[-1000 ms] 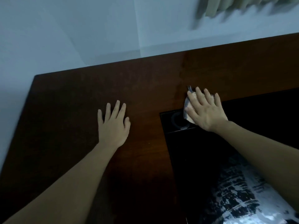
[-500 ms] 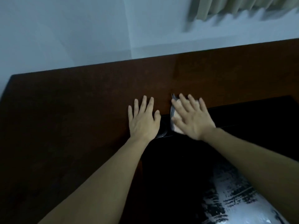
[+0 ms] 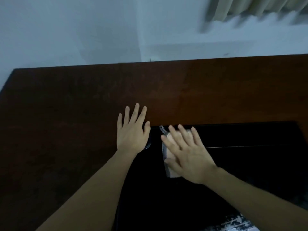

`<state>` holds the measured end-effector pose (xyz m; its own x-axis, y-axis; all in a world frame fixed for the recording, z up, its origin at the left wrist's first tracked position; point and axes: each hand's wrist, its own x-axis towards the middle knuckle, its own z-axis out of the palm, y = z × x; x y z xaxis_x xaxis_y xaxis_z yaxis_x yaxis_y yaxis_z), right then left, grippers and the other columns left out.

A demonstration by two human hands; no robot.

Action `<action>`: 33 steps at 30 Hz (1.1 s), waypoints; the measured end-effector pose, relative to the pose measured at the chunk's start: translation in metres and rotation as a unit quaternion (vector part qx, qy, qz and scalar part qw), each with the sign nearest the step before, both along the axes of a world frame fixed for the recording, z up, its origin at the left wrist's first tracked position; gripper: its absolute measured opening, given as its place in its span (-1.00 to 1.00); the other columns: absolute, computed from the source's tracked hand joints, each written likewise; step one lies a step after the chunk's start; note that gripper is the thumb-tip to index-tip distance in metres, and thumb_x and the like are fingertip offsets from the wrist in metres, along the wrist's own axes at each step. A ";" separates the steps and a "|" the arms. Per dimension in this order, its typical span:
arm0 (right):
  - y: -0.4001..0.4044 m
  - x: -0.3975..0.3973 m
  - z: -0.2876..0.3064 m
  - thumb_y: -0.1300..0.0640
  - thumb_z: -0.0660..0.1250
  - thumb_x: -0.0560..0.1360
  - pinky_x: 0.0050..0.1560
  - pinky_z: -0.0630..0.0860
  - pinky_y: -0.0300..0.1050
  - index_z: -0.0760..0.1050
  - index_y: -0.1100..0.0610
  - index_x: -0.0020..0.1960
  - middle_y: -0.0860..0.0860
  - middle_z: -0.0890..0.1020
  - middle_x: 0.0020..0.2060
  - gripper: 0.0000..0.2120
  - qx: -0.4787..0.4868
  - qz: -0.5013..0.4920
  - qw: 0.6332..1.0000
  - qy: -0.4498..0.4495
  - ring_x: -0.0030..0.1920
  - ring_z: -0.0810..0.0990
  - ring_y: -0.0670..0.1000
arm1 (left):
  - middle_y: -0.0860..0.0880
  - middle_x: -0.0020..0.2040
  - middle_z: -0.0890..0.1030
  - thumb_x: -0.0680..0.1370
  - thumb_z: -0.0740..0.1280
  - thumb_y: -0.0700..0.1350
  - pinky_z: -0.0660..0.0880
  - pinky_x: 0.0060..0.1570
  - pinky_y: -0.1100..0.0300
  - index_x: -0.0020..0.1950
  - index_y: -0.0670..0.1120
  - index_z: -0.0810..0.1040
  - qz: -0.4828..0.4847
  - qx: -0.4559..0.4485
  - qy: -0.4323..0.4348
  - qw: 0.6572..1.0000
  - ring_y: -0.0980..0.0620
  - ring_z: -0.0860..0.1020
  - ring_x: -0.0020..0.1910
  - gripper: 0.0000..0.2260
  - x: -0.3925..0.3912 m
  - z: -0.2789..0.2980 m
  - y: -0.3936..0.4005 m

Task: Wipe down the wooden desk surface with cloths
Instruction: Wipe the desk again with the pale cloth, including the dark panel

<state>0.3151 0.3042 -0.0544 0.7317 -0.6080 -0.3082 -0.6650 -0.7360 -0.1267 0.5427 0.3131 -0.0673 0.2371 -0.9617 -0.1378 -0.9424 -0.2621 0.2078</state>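
Note:
The dark wooden desk (image 3: 66, 130) fills the lower view. My right hand (image 3: 186, 154) lies flat, fingers spread, pressing a pale cloth (image 3: 166, 154) with a grey edge onto the black mat (image 3: 250, 164) near its far left corner. My left hand (image 3: 132, 130) rests flat and empty on the wood beside the mat's left edge, fingers apart. A small round dark object (image 3: 148, 145) peeks out under its right side.
A white wall (image 3: 83, 30) stands behind the desk's far edge. Beige curtain folds (image 3: 258, 7) hang at the top right. A black-and-white patterned patch (image 3: 233, 224) shows on the mat at the bottom. The desk's left edge (image 3: 6, 84) is in view.
My left hand slid right, up against the mat's corner. My right hand and the cloth moved back toward me, from the wood's edge onto the mat.

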 end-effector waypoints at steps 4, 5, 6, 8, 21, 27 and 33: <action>-0.026 -0.009 0.000 -0.40 -0.24 0.63 0.54 -0.35 0.23 -0.38 -0.21 0.60 -0.04 -0.33 0.61 -0.36 0.018 0.031 0.999 0.006 0.59 -0.38 0.12 | 0.10 0.66 -0.12 0.70 -0.08 0.16 -0.20 0.60 -0.07 0.66 0.16 -0.06 0.008 0.011 0.012 1.000 -0.02 -0.21 0.63 -0.49 0.001 0.004 -0.003; -0.040 -0.005 0.000 -0.39 -0.26 0.62 0.55 -0.35 0.22 -0.40 -0.21 0.59 -0.04 -0.34 0.60 -0.35 0.001 0.007 1.000 0.009 0.60 -0.38 0.11 | 0.11 0.66 -0.13 0.70 -0.07 0.16 -0.21 0.59 -0.06 0.66 0.17 -0.06 0.007 0.020 0.022 1.000 -0.01 -0.22 0.63 -0.49 0.001 0.005 -0.004; -0.057 0.000 0.000 -0.39 -0.27 0.61 0.55 -0.34 0.22 -0.41 -0.20 0.59 -0.03 -0.33 0.61 -0.35 -0.017 -0.021 1.000 0.015 0.60 -0.36 0.12 | 0.11 0.66 -0.14 0.70 -0.06 0.16 -0.22 0.59 -0.05 0.65 0.17 -0.07 0.007 0.025 0.029 0.999 0.00 -0.22 0.63 -0.49 0.003 0.005 -0.005; -0.093 0.009 -0.003 -0.39 -0.29 0.59 0.56 -0.31 0.24 -0.39 -0.18 0.60 -0.01 -0.30 0.62 -0.33 -0.034 -0.073 0.996 0.029 0.61 -0.32 0.13 | 0.12 0.66 -0.14 0.70 -0.06 0.16 -0.23 0.59 -0.04 0.65 0.18 -0.06 0.005 0.020 0.035 0.999 0.01 -0.23 0.62 -0.49 0.005 0.003 -0.006; 0.011 -0.023 -0.007 -0.36 -0.18 0.66 0.53 -0.19 0.27 -0.19 -0.11 0.66 0.06 -0.09 0.65 -0.34 -0.020 -0.073 0.997 0.008 0.63 -0.13 0.19 | 0.07 0.67 -0.13 0.69 -0.11 0.16 -0.18 0.60 -0.10 0.66 0.14 -0.09 -0.007 0.003 0.000 1.000 -0.07 -0.20 0.64 -0.48 0.003 -0.001 -0.002; -0.035 -0.013 -0.006 -0.43 -0.37 0.55 0.55 -0.32 0.21 -0.47 -0.20 0.57 -0.03 -0.34 0.61 -0.32 -0.051 -0.125 0.991 0.022 0.61 -0.34 0.11 | 0.07 0.67 -0.11 0.70 -0.11 0.15 -0.20 0.59 -0.09 0.66 0.14 -0.07 -0.006 -0.006 0.005 1.000 -0.06 -0.20 0.64 -0.49 0.004 -0.003 -0.002; -0.097 0.006 -0.014 -0.42 -0.37 0.52 0.56 -0.24 0.29 -0.30 -0.17 0.63 0.02 -0.20 0.65 -0.27 -0.049 -0.228 0.972 0.018 0.63 -0.22 0.16 | 0.06 0.67 -0.06 0.70 -0.08 0.15 -0.17 0.60 -0.10 0.66 0.14 -0.02 -0.008 -0.027 0.000 1.000 -0.07 -0.16 0.64 -0.49 0.004 -0.007 0.000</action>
